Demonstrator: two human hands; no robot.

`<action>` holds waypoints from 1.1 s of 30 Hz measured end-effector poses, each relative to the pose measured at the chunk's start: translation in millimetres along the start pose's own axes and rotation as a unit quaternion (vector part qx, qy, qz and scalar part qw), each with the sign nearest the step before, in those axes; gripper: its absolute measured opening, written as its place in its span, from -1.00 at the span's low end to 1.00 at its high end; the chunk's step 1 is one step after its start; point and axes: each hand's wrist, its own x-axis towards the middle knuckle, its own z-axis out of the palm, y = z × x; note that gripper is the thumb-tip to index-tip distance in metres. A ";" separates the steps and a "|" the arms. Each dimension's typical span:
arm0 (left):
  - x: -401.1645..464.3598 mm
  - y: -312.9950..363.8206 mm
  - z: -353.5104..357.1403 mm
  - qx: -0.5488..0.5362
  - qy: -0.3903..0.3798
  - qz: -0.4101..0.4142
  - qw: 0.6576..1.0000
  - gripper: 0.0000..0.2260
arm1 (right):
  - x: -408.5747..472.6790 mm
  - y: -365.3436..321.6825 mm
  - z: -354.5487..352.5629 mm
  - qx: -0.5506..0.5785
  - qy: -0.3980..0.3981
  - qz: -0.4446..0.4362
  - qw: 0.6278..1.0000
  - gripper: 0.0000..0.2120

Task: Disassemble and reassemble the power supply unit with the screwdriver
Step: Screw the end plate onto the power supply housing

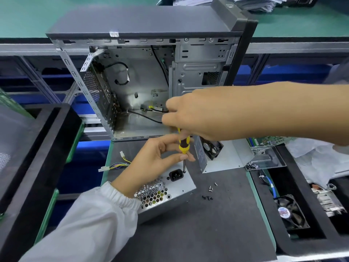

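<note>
Silver metal power supply unit point(173, 190) lies on the dark tabletop point(217, 224) near the front edge, socket face up, honeycomb vent next to the black power socket point(176, 175); screwdriver point(183, 146) with yellow-and-black handle stands upright over it, tip set at a screw hole just right of the socket; left hand point(151, 163) pinches the lower handle and shaft between thumb and fingers point(187, 157), white sleeve point(90, 220) at the wrist; right hand point(192, 114) comes in from the right, fingers curled down on the top of the handle, grasping it; coloured wire bundle point(117, 164) with white plugs trails out left of the unit; loose screws point(209, 191) scattered on the tabletop just right of the unit; detached metal cover point(222, 157) stands further right with a black fan point(211, 148) at its left end; small pile of screws point(251, 165) beside the cover; open grey computer case point(143, 76) stands behind, side panel off, black cables inside; black tray point(311, 214) at right holds another fan point(290, 212) and a heatsink, blue cable beside it; black tray point(37, 157) at left; green circuit board point(270, 140) behind the cover; stacked papers at far back, blurred.
</note>
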 end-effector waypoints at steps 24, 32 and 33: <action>156.6 -25.3 50.0 0.420 -0.325 0.025 0.847 -0.83 | -89.2 48.6 46.0 0.213 0.005 0.128 0.968 -0.73; 171.8 -62.9 49.6 0.554 -0.312 0.060 0.769 -0.77 | -101.2 43.8 103.7 0.201 -0.142 0.181 0.952 -0.76; 169.2 -53.5 43.4 0.520 -0.284 0.064 0.803 -0.77 | -103.0 46.2 106.6 0.191 -0.157 0.179 0.952 -0.78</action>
